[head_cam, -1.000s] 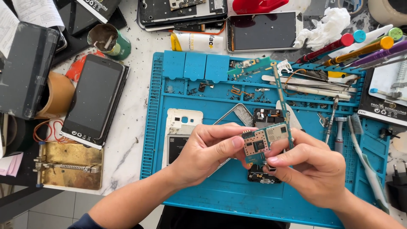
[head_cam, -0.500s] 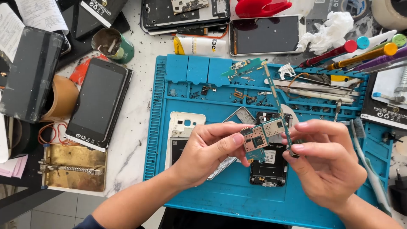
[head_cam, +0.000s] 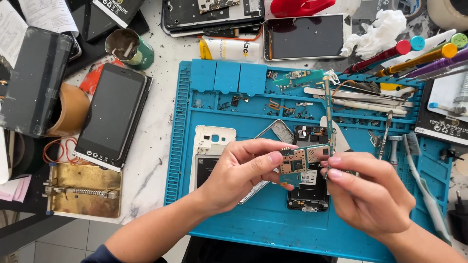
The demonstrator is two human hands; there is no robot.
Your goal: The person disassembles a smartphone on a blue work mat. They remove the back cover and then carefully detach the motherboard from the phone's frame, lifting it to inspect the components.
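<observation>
A blue mat [head_cam: 219,224] covers the bench. Above it, the 2 hands meet: the left hand [head_cam: 241,178] pinches the board [head_cam: 303,163] by its left end; the right hand [head_cam: 370,197] grips a tool [head_cam: 328,104] at the board's right end. The board's long axis runs left-right, tilted slightly up rightward, face toward the camera, between both hands above an opened phone [head_cam: 308,195].
</observation>
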